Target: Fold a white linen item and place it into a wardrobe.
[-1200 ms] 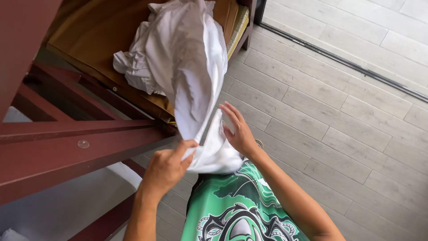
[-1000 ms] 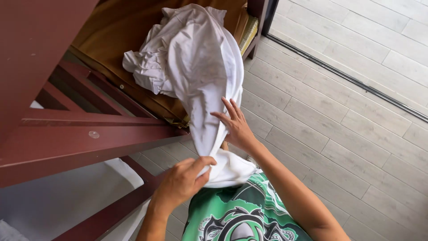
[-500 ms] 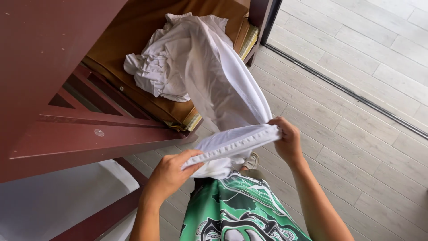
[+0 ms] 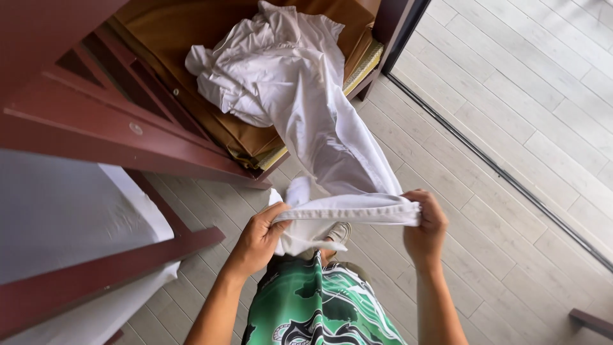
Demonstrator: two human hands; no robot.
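I am pinching the white garment (image 4: 300,96) hem taut between left hand (image 4: 258,236) and right hand (image 4: 424,223), both grips closed on fabric, keeping the edge straight.

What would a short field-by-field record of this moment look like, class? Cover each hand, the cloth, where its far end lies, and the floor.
left hand: grips one end of the stretched edge of the white garment
right hand: grips the other end of that edge
edge: pulled taut and level between the hands
far end of garment: bunched on the brown wooden seat
frame: dark red wooden rails beside the seat
floor: pale grey planks
clothing: green patterned shorts
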